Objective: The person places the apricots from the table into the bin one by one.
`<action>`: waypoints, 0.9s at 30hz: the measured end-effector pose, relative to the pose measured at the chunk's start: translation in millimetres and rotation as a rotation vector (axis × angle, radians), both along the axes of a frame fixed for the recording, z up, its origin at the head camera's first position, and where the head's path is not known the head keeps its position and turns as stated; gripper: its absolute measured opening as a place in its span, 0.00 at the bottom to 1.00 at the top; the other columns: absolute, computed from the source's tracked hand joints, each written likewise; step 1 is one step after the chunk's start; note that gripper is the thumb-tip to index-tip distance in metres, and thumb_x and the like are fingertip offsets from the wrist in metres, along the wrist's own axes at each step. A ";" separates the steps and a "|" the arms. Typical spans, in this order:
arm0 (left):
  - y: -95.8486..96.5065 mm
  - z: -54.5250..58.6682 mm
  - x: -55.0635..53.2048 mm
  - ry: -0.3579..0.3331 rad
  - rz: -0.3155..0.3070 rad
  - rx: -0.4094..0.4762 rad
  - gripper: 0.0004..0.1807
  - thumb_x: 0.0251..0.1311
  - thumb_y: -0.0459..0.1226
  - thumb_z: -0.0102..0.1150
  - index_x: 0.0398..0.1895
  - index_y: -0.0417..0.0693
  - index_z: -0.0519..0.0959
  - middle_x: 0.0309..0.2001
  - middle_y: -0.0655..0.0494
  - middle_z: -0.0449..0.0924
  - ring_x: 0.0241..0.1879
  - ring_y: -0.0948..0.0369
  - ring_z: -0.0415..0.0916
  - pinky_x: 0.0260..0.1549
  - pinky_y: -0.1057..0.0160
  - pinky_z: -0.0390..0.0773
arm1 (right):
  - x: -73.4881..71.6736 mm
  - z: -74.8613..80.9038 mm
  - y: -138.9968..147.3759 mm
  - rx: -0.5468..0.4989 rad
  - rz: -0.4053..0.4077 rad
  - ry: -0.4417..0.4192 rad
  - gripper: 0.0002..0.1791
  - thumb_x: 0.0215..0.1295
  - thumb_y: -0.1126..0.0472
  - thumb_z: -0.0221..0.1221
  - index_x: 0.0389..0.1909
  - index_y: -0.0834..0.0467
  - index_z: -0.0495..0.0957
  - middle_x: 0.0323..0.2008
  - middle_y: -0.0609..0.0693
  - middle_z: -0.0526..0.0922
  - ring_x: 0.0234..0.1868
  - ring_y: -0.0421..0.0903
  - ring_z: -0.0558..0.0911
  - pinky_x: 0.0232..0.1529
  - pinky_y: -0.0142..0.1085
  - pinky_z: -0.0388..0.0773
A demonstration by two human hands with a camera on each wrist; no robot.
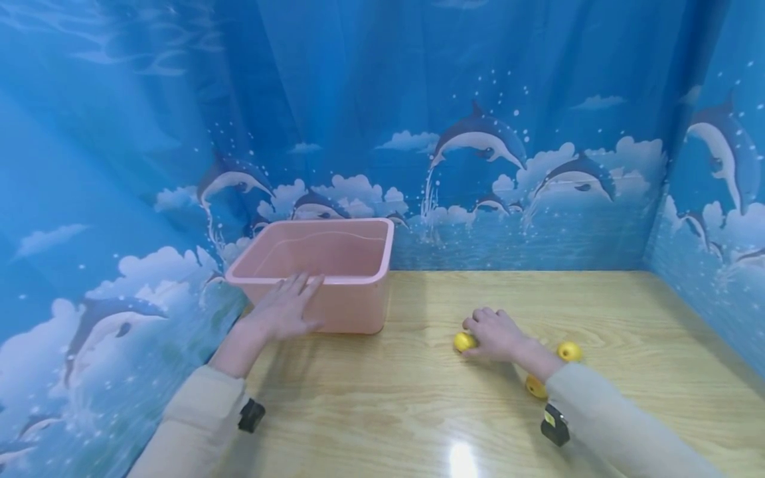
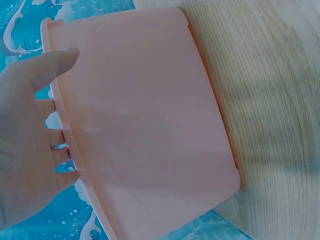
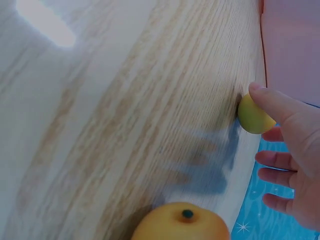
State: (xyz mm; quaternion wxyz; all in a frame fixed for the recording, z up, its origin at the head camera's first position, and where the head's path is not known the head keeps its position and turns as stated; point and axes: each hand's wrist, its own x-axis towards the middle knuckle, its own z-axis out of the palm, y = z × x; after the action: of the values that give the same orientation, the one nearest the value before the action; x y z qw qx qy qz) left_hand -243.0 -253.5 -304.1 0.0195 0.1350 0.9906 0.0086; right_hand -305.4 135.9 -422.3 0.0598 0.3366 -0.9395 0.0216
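Note:
A pink plastic bin (image 1: 358, 309) stands at the left of the wooden table. Across its near rim lies my left hand (image 1: 283, 310), fingers extended; the left wrist view shows the thumb on the outer wall and the fingertips right at the rim. Out on the table, my right hand (image 1: 497, 335) pinches a small yellow lemon-like fruit (image 1: 464, 342) between thumb and forefinger. The right wrist view has this fruit (image 3: 253, 115) with a greenish underside, while the other fingers are spread apart from it.
Two more fruits lie near my right forearm: a yellow one (image 1: 570, 351) and an orange-yellow one (image 1: 536, 386), partly behind the sleeve. A blue dolphin-print curtain (image 1: 478, 66) borders the table (image 1: 382, 411) at the back and sides.

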 end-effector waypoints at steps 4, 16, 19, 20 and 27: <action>-0.3 -0.5 -0.1 0.000 -0.003 -0.001 0.46 0.60 0.56 0.52 0.74 0.49 0.42 0.73 0.43 0.36 0.71 0.46 0.33 0.66 0.44 0.39 | 0.4 -1.3 -1.3 -0.005 -0.003 -0.002 0.28 0.46 0.41 0.67 0.41 0.58 0.77 0.29 0.46 0.69 0.34 0.46 0.68 0.31 0.40 0.65; -1.0 -1.3 -1.0 0.003 -0.008 -0.015 0.47 0.60 0.56 0.51 0.74 0.48 0.42 0.73 0.42 0.36 0.71 0.45 0.33 0.66 0.45 0.39 | 0.2 0.7 -6.5 0.018 0.008 -0.044 0.22 0.49 0.46 0.66 0.39 0.57 0.77 0.28 0.46 0.67 0.31 0.45 0.64 0.30 0.39 0.61; -1.3 -1.8 -1.5 0.004 -0.010 -0.020 0.47 0.60 0.56 0.51 0.74 0.48 0.41 0.73 0.42 0.36 0.71 0.45 0.33 0.66 0.44 0.40 | -0.1 3.3 -7.8 0.020 0.003 -0.045 0.23 0.48 0.46 0.66 0.40 0.57 0.77 0.28 0.46 0.67 0.31 0.45 0.65 0.31 0.40 0.63; -1.3 -1.9 -1.5 0.003 -0.010 -0.019 0.47 0.60 0.56 0.51 0.74 0.48 0.41 0.73 0.42 0.37 0.71 0.45 0.33 0.66 0.44 0.40 | -0.4 4.4 -8.2 0.022 0.000 -0.044 0.22 0.48 0.46 0.66 0.40 0.57 0.78 0.28 0.46 0.68 0.31 0.45 0.65 0.31 0.41 0.63; -1.2 0.4 -0.8 0.006 -0.029 -0.017 0.46 0.60 0.55 0.51 0.74 0.47 0.42 0.72 0.41 0.37 0.70 0.44 0.34 0.66 0.44 0.41 | -4.1 12.8 -9.9 0.026 0.003 -0.009 0.22 0.50 0.45 0.65 0.40 0.55 0.78 0.27 0.46 0.68 0.30 0.44 0.67 0.31 0.41 0.65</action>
State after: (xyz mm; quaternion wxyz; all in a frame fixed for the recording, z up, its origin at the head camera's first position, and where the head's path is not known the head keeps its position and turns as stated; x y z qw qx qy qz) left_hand -243.8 -254.6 -303.6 0.0179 0.1494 0.9886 -0.0003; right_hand -309.5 126.0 -409.5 0.0513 0.3384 -0.9395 0.0111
